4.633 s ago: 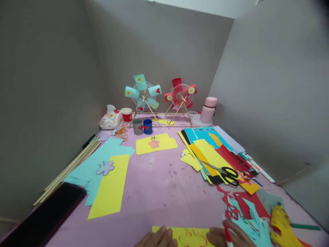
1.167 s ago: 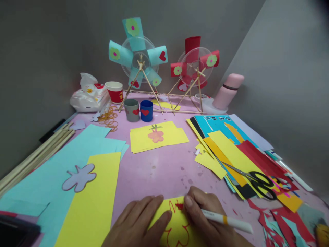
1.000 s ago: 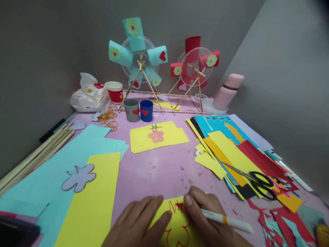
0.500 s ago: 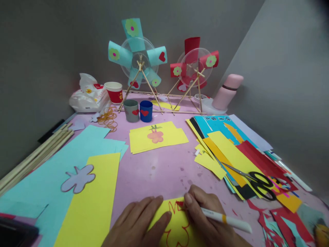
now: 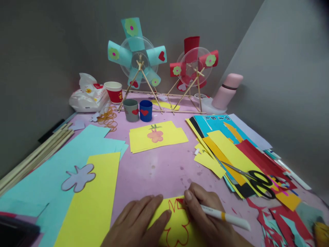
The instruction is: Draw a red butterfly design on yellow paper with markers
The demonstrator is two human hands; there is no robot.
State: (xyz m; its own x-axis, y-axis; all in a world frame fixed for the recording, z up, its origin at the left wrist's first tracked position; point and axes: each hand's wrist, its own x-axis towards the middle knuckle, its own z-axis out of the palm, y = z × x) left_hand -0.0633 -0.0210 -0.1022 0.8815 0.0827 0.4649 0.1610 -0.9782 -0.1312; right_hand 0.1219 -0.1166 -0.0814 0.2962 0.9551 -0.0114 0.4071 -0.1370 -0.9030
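Observation:
Under my left hand point(image 5: 141, 219), which lies flat with fingers stretched, is a yellow paper point(image 5: 171, 226) bearing a butterfly-like outline in red. My right hand point(image 5: 203, 209) grips a white marker point(image 5: 226, 218) with an orange band. Its red tip touches the paper near the top, beside zigzag red lines. To the left, a lilac butterfly cutout point(image 5: 79, 178) overlaps a long yellow sheet point(image 5: 99, 199). Farther back, a stack of yellow papers point(image 5: 172, 137) carries a coloured flower-like drawing in pink with a green top. The paper's lower part is partly hidden by my hands.
Black-handled scissors point(image 5: 257, 178) rest on coloured sheets at right, near red paper scraps point(image 5: 280, 219). Two paper wheels on stick frames point(image 5: 144, 72) stand behind a grey cup point(image 5: 131, 111) and a blue cup point(image 5: 146, 111). A pink bottle point(image 5: 223, 94) leans at back right.
The marker has shifted very slightly with my right hand, and the red patch at its tip looks a little different. My left hand stays on the paper.

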